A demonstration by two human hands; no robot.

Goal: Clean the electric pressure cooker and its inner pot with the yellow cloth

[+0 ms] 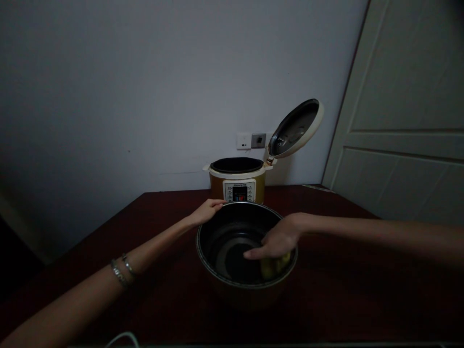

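A dark inner pot (232, 263) with a pale metal rim stands on the table in front of me. My left hand (208, 211) is closed on the pot's far left rim, fingers over the edge. Inside the pot, near its right wall, my right hand (281, 238) presses on a yellow cloth (273, 267). The cloth lies partly under the palm and its full shape is hidden. Behind the pot stands an electric pressure cooker (260, 188) with a control panel, its round lid (297, 128) tilted up to the right.
The dark red table (152, 217) reaches back to the pale wall (145, 96). Wall sockets (244, 140) sit behind the cooker. A panelled door (406, 121) is at the right. A pale cable (125, 334) curves at the table's front edge.
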